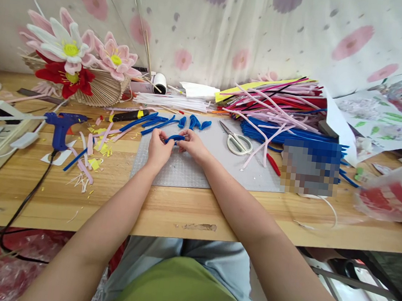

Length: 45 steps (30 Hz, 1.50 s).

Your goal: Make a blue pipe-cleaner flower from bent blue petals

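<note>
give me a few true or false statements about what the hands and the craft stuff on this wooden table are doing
1. Both hands, left hand and right hand, hold one bent blue fuzzy pipe cleaner between them. True.
2. The white-handled metal scissors are in the right hand. False: they lie on the grey cutting mat, right of the hands.
3. The blue plastic glue gun lies on the table left of the hands. True.
4. The pink and white pipe-cleaner flowers sit at the table's right end. False: they stand at the back left.
5. The cutting mat is bright green. False: it is grey.
</note>
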Motion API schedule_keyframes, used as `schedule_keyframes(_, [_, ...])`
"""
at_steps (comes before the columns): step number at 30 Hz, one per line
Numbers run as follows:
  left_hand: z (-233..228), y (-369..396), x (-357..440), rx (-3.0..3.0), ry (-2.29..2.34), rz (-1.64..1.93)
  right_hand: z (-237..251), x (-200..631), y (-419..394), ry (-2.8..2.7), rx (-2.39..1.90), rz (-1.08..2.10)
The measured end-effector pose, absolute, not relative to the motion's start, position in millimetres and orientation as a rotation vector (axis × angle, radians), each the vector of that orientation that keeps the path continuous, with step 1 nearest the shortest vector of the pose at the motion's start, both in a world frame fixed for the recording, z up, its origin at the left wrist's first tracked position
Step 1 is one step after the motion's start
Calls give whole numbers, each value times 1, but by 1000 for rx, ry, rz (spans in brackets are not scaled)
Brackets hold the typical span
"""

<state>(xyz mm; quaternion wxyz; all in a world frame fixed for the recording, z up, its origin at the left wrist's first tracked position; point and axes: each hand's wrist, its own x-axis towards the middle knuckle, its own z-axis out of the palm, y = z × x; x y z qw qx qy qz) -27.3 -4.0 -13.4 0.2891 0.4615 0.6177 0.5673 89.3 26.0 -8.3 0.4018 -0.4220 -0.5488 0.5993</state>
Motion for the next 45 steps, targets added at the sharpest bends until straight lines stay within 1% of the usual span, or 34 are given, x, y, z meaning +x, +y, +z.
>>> schedule_keyframes(5, [-12,-2,-31,1180,1509,1279,-9,88,25,-1292,-1030,1508])
schedule_keyframes(11, [-10,-3,-31,1069,1449,1239,-12,86,26,-1294,-1018,1467])
schedule_keyframes(15, [-11,-5,-29,1132,1525,1295,-9,85,26,-1293,-1069,1458])
schedule_keyframes(20, [-7,-11,-30,1400,1752,1297,-2,84,23,-1296,-1139,1481])
schedule_keyframes(25, [-4,-13,-29,1620,1863,1321,-2,85,23,-1285,-1129,1478])
schedule_keyframes(27, [-6,-11,-31,1605,1822,1292,-6,85,24,-1287,-1089,1451])
schedule_keyframes(34, [-16,0,-40,1281,1454,1124,-17,86,25,-1346,-942,1425])
schedule_keyframes(40, [-15,-6,-33,1335,1612,1261,-13,85,27,-1318,-1035,1440])
schedule_keyframes(45, [-15,-6,-30,1336,1667,1327,-8,85,24,-1265,-976,1488])
